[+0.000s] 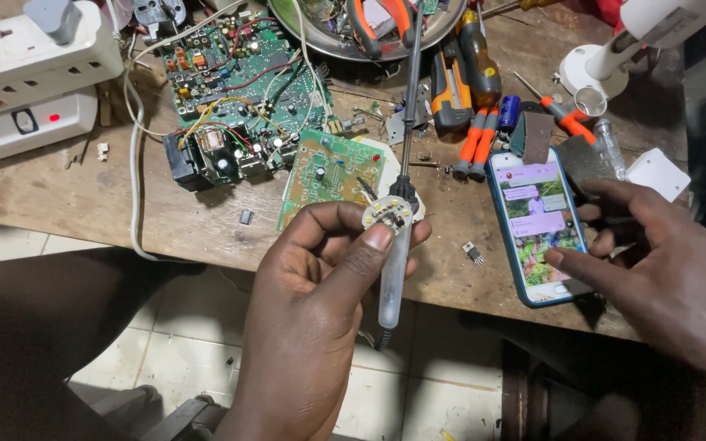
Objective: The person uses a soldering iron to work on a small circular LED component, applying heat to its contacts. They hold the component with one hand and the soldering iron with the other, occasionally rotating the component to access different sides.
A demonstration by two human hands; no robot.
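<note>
Over the counter's near edge, the left hand (320,286) pinches a small round LED board (388,214) by its rim, thumb against fingertips.
Light, stiff and fragile, I judge; the bare rim is the safest hold, clear of its solder points. Just behind it hangs a soldering iron (395,269). At the near right edge, the right hand (663,261) holds nothing, its forefinger on a smartphone (539,224).
</note>
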